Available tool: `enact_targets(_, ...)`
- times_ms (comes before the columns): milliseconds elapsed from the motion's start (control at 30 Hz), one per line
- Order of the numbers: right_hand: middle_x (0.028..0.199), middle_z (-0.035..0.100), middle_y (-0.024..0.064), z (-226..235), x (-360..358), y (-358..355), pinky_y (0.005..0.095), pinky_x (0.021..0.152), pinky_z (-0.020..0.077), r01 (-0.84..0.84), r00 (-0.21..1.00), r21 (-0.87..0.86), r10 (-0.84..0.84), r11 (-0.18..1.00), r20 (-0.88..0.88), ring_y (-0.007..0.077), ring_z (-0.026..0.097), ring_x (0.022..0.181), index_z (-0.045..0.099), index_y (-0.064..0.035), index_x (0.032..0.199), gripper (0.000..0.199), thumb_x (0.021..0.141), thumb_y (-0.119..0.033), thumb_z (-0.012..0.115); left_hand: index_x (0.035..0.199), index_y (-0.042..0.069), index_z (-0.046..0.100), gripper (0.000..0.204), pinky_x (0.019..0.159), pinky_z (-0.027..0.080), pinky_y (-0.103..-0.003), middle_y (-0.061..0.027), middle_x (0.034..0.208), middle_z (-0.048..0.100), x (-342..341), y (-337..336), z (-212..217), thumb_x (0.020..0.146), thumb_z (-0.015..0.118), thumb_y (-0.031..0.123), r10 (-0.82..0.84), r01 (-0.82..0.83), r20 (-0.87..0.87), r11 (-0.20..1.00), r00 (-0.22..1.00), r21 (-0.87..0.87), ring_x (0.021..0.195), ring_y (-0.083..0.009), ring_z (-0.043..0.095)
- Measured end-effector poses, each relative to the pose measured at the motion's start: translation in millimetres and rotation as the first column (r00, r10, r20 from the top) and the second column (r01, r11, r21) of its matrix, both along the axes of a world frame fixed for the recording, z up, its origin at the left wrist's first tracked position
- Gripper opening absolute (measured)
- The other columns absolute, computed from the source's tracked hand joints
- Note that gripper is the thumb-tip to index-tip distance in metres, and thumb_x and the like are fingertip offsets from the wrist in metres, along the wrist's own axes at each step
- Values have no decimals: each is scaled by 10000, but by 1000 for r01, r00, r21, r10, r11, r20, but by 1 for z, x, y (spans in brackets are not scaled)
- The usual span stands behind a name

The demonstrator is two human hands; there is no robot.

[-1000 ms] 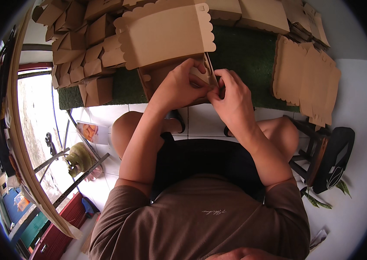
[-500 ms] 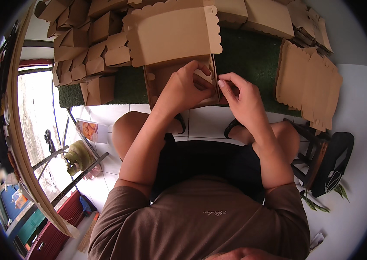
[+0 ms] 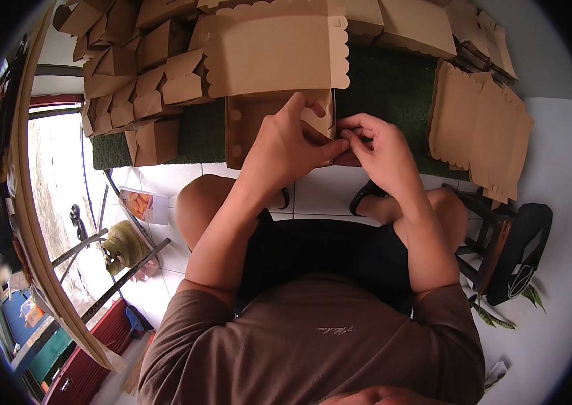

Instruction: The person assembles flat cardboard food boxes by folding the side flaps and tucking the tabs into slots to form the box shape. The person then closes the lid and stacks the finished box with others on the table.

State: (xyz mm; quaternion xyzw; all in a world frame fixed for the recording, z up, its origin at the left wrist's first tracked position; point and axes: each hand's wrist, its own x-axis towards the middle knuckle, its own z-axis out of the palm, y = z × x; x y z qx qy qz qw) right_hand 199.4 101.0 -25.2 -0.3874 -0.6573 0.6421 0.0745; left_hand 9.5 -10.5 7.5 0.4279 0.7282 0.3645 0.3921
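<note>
Both hands' fingers pinch the cardboard box; scalloped lid points away.

Left hand and right hand meeting fingertip to fingertip, fingers pinched, forearms angled inward

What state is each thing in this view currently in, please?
Cardboard box: partly folded, scalloped lid open and raised, held by both hands.
Left hand: closed on the box's front wall, fingers pinching.
Right hand: pinching the same wall, fingertips meeting the left hand's.
Flat box blanks: unfolded, stacked on the green mat's right edge.
Folded boxes: assembled, piled at the left.
Green mat: laid flat on the floor.
</note>
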Motion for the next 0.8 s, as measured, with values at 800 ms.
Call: enact_targets(800, 931, 865, 162, 5, -23, -1, 398, 717, 637, 124, 980, 368, -172, 921, 100, 237, 841, 778, 815, 23, 1174, 387, 1091, -349, 884, 1247, 13, 500, 419, 690, 652, -557, -189, 755, 771, 53, -2, -15, 996, 830, 75, -10, 25, -410, 999, 912, 31, 758, -472, 815)
